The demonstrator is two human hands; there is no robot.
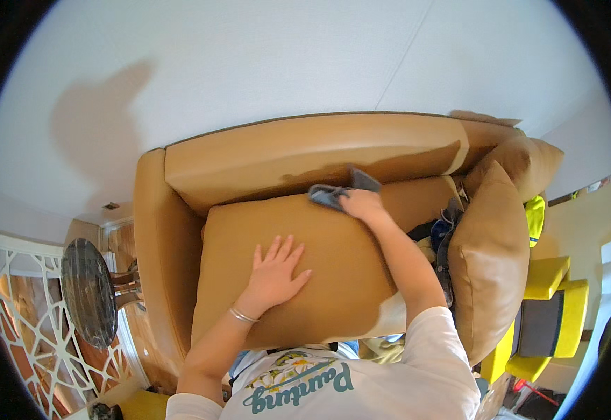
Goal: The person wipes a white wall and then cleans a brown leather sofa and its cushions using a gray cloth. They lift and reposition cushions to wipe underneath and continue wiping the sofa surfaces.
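Observation:
A tan sofa lies before me. My left hand, with a bracelet at its wrist, rests palm down and fingers spread on the seat cushion. Farther over and up, my right hand holds a grey-blue cloth at the cushion's rear edge, close to the backrest. Part of the cloth sticks up beyond the fingers. Some of the right hand's fingers are hidden by the hand and cloth.
Tan pillows lean at the sofa's right end, beside a heap of dark clothes. A yellow and grey chair stands at the right. A round dark marble-look tabletop and a white lattice screen are at the left.

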